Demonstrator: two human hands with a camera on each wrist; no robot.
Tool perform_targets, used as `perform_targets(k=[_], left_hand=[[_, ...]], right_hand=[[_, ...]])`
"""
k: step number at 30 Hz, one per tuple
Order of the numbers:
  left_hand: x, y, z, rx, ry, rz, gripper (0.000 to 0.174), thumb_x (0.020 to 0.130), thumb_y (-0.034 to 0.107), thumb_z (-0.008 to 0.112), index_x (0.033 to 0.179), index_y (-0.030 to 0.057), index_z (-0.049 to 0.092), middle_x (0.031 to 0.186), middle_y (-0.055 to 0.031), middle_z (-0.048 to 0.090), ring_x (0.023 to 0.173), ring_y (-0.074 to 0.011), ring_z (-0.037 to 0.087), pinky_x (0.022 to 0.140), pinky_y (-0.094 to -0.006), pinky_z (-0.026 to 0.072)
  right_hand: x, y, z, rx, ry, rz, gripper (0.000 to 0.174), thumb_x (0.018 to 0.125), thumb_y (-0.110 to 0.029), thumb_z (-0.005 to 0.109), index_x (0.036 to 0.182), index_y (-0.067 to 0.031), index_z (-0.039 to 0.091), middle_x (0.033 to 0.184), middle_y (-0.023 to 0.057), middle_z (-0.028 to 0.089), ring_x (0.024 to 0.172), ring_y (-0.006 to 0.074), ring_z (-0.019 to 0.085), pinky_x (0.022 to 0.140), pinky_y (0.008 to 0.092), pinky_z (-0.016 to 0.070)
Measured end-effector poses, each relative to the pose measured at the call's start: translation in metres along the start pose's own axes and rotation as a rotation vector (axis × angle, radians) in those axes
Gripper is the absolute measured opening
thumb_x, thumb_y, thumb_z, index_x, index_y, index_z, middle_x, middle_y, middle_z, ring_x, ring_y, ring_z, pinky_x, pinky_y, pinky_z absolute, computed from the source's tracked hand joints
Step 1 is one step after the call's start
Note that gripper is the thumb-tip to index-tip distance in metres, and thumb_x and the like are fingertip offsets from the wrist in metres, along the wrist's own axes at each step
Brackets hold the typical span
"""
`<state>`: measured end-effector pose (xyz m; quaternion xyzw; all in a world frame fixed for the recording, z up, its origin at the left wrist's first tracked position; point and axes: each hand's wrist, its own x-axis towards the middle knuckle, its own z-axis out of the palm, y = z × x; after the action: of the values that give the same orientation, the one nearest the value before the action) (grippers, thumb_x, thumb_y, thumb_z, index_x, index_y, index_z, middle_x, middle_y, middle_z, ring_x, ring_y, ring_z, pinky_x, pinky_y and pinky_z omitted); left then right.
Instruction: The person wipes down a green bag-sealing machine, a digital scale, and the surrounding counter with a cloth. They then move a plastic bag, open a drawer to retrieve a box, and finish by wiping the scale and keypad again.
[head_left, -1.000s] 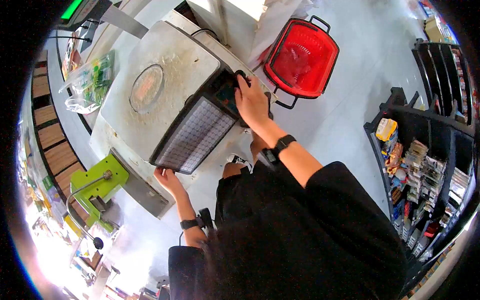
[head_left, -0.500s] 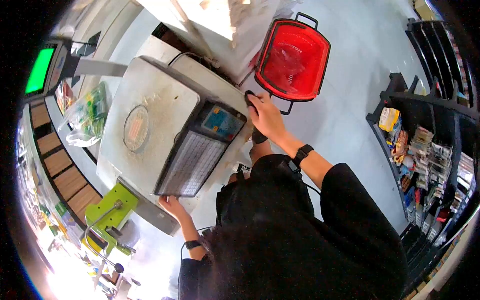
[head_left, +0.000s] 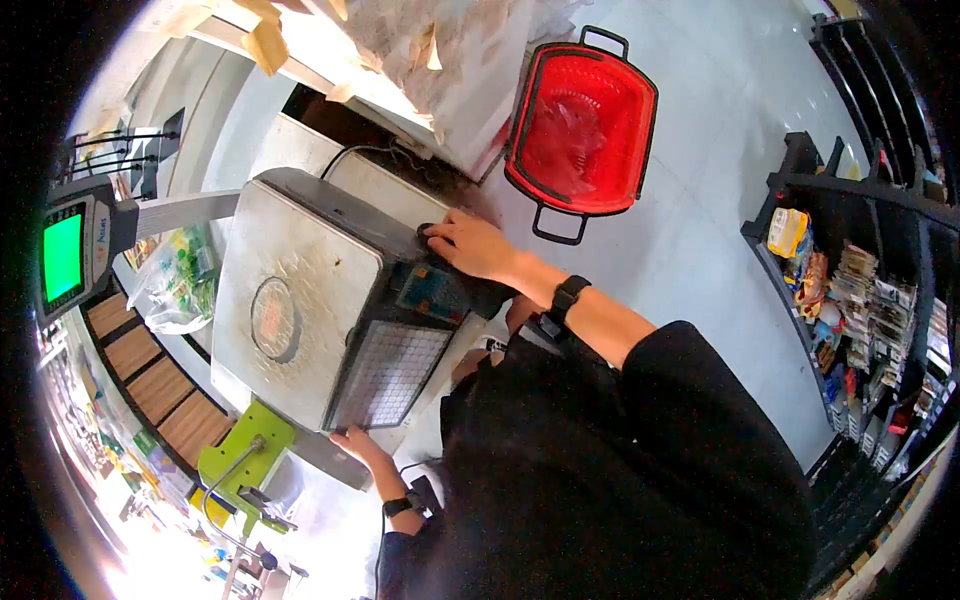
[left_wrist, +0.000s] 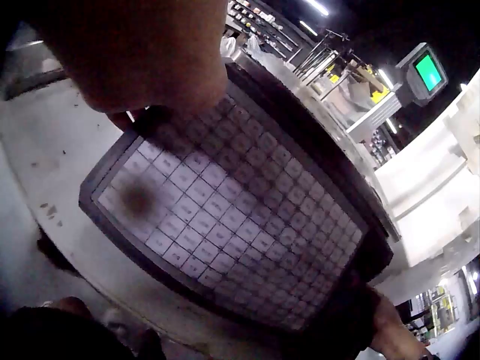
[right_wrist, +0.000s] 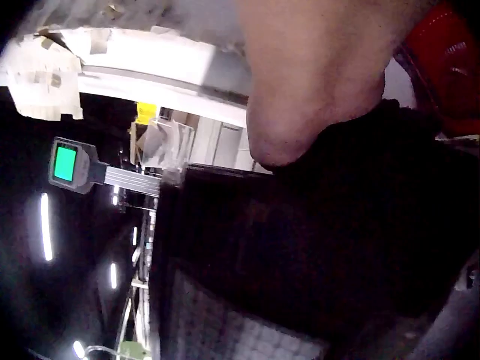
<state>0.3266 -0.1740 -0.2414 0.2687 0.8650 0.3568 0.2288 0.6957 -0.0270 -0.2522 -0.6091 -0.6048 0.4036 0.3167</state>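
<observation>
A grey weighing scale (head_left: 290, 290) with a steel platter stands on a counter, its keypad (head_left: 390, 375) facing me. My right hand (head_left: 468, 246) lies over the scale's far right corner above the small display panel (head_left: 432, 290), fingers curled on the housing edge. My left hand (head_left: 354, 441) grips the near corner under the keypad. In the left wrist view that hand (left_wrist: 142, 60) sits at the keypad's (left_wrist: 232, 217) corner. The right wrist view shows the right hand (right_wrist: 315, 90) close above the dark scale body (right_wrist: 247, 247).
A red shopping basket (head_left: 580, 115) stands on the floor beyond the scale. The scale's pole display (head_left: 65, 255) glows green at left, by a bag of greens (head_left: 180, 280). A green machine (head_left: 235, 460) sits at lower left. Stocked shelves (head_left: 860, 300) line the right.
My right hand slid from the scale's right side up onto its far corner. The scale now sits more square to me, and the pole display has come further into view.
</observation>
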Motion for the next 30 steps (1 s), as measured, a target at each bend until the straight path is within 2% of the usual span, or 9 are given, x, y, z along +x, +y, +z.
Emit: perform_targets(k=[6,10,14,17,19,22,25,26,30], left_hand=[[0.006,-0.024,-0.004,-0.154,-0.054,-0.008,0.048,0.083,0.004,0.041,0.129,-0.006,0.037,0.125,-0.0192,0.044,0.11,-0.0278,0.045,0.099,-0.0366,0.0336],[0.02,-0.05,-0.005,-0.136,-0.012,0.078,0.048,0.083,0.001,0.043,0.131,-0.0058,0.036,0.127,-0.0187,0.044,0.11,-0.0277,0.044,0.1,-0.0366,0.0333],[-0.001,-0.018,0.0,-0.068,-0.02,0.015,0.052,0.084,0.003,0.04,0.134,-0.0076,0.032,0.135,-0.0225,0.038,0.118,-0.0308,0.041,0.104,-0.0383,0.0295],[-0.012,0.002,0.006,-0.078,-0.035,0.011,0.054,0.081,0.003,0.037,0.132,-0.0101,0.031,0.133,-0.0249,0.038,0.118,-0.0324,0.04,0.105,-0.0384,0.0279],[-0.007,-0.015,0.01,0.037,0.106,0.167,0.052,0.077,0.002,0.038,0.128,-0.0104,0.034,0.126,-0.0243,0.041,0.112,-0.0316,0.042,0.103,-0.0383,0.029],[-0.013,-0.003,0.011,-0.012,0.074,0.11,0.052,0.077,0.002,0.037,0.128,-0.0103,0.034,0.126,-0.025,0.041,0.114,-0.0327,0.041,0.104,-0.0382,0.0286],[-0.011,-0.001,0.008,-0.169,0.013,0.007,0.05,0.079,0.004,0.038,0.127,-0.0096,0.036,0.126,-0.0245,0.041,0.115,-0.0333,0.041,0.104,-0.0384,0.0282],[-0.013,0.006,0.008,-0.023,0.05,0.013,0.05,0.079,0.004,0.04,0.128,-0.0088,0.036,0.126,-0.0232,0.043,0.115,-0.0322,0.041,0.104,-0.0382,0.0282],[-0.012,0.011,0.006,-0.117,-0.01,0.062,0.053,0.079,0.003,0.042,0.13,-0.0079,0.035,0.124,-0.0221,0.046,0.114,-0.0312,0.043,0.103,-0.0374,0.0286]], right_hand=[[0.056,-0.057,0.004,0.188,0.153,-0.258,0.028,0.09,-0.033,0.055,0.1,-0.0099,0.068,0.094,0.0149,0.057,0.078,0.0341,0.061,0.069,0.0422,0.0501],[0.114,-0.065,0.017,0.056,0.175,-0.372,0.027,0.089,-0.033,0.055,0.098,-0.0115,0.069,0.095,0.0154,0.057,0.077,0.0337,0.062,0.068,0.0436,0.0507],[0.134,-0.071,0.013,-0.025,0.145,-0.527,0.024,0.086,-0.026,0.059,0.098,-0.0078,0.069,0.092,0.0119,0.056,0.076,0.0303,0.06,0.068,0.038,0.049],[0.09,-0.064,-0.015,-0.08,-0.077,-0.448,0.023,0.086,-0.024,0.059,0.1,-0.0084,0.068,0.094,0.0111,0.056,0.073,0.028,0.06,0.064,0.0365,0.0481],[0.049,-0.053,-0.022,-0.039,-0.045,-0.449,0.023,0.087,-0.023,0.058,0.104,-0.009,0.067,0.094,0.0104,0.055,0.074,0.0271,0.06,0.063,0.0357,0.0476],[0.026,-0.054,-0.024,0.001,-0.014,-0.398,0.024,0.088,-0.023,0.058,0.106,-0.0094,0.066,0.093,0.0099,0.055,0.072,0.0268,0.06,0.063,0.0353,0.0477],[0.053,-0.059,-0.015,0.003,0.002,-0.409,0.025,0.089,-0.024,0.057,0.107,-0.0092,0.066,0.094,0.0101,0.056,0.071,0.0275,0.06,0.063,0.0365,0.048],[0.067,-0.066,-0.012,-0.005,0.029,-0.407,0.024,0.09,-0.025,0.057,0.105,-0.0085,0.066,0.094,0.0106,0.056,0.07,0.0281,0.06,0.062,0.0378,0.0481],[0.135,-0.085,0.015,-0.076,0.122,-0.456,0.024,0.09,-0.026,0.056,0.103,-0.0085,0.067,0.095,0.0114,0.057,0.072,0.0285,0.061,0.063,0.0373,0.0486]])
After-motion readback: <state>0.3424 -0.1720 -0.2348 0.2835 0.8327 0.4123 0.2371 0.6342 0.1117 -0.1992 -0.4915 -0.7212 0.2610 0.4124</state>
